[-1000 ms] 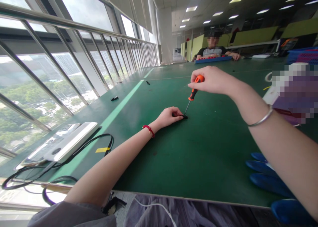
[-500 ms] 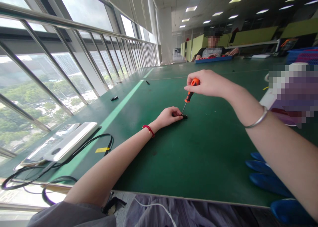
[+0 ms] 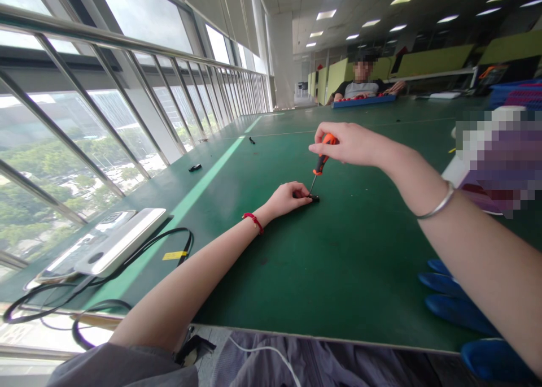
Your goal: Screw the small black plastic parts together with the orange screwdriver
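Note:
In the head view, my left hand (image 3: pixel 289 199) rests on the green table (image 3: pixel 339 262), its fingers pinched on a small black part (image 3: pixel 314 198). Above and to the right, my right hand (image 3: pixel 345 143) grips the orange and black handle of a screwdriver (image 3: pixel 324 156). The screwdriver tilts, its thin metal shaft running down to the black part beside my left fingertips. Exactly where the tip touches is too small to tell.
Two small black pieces (image 3: pixel 195 168) (image 3: pixel 252 140) lie farther left. A white power bank (image 3: pixel 122 243) with black cables is at the left edge. Blue objects (image 3: pixel 457 308) sit under my right forearm. Across the table a person (image 3: pixel 362 87) is behind a blue tray (image 3: pixel 364 101).
My right hand has shifted slightly left, and the screwdriver handle has moved a little left with it. My left hand and the black part have stayed in place.

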The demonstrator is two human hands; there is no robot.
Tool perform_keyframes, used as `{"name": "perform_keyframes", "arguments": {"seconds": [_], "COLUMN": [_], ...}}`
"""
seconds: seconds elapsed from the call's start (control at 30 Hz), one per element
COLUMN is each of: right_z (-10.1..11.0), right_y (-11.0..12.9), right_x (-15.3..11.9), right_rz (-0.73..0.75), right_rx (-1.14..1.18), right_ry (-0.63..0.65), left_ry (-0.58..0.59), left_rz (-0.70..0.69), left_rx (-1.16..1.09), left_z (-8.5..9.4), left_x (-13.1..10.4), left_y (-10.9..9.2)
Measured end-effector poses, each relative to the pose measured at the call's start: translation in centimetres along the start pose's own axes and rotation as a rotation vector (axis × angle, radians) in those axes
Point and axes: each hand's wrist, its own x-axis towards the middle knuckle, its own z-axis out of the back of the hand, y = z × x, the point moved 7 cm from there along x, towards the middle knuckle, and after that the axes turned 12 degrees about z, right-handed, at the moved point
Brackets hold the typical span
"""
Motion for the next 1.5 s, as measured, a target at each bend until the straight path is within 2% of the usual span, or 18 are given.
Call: {"name": "perform_keyframes", "arguments": {"seconds": [0.4,0.67,0.97,1.13,1.2,1.37,1.43,1.5], "right_z": [0.3,0.3,0.2,0.3,0.3,0.4,0.4,0.4], "right_y": [0.5,0.3,0.5,0.9,0.9,0.9,0.8,0.6], "right_x": [-0.3,-0.1,-0.2,-0.3,-0.4,-0.5,-0.5,-0.4], "right_rz": [0.002,0.010,0.003,0.036,0.042,0.043,0.042,0.040], "right_rx": [-0.052,-0.052,-0.030,-0.023,-0.022,-0.026,-0.027,-0.030], "right_ry": [-0.034,-0.029,-0.016,-0.022,-0.012,0.008,0.009,0.009], "left_ry": [-0.021,-0.124,-0.119,-0.186,-0.147,0.148,0.181,0.154], "left_rz": [-0.023,0.026,0.059,0.071,0.059,-0.039,-0.054,-0.075], "left_rx": [0.049,0.132,0.109,0.250,0.285,0.213,0.219,0.290], "left_z": [-0.1,-0.6,-0.7,-0.4,-0.3,-0.4,0.0,0.3], "left_x": [-0.4,-0.6,-0.4,-1.0,-1.0,-0.8,-0.8,-0.9], "left_y": [-0.7,-0.9,-0.9,-1.5,-1.6,-1.6,-1.5,-1.7]}}
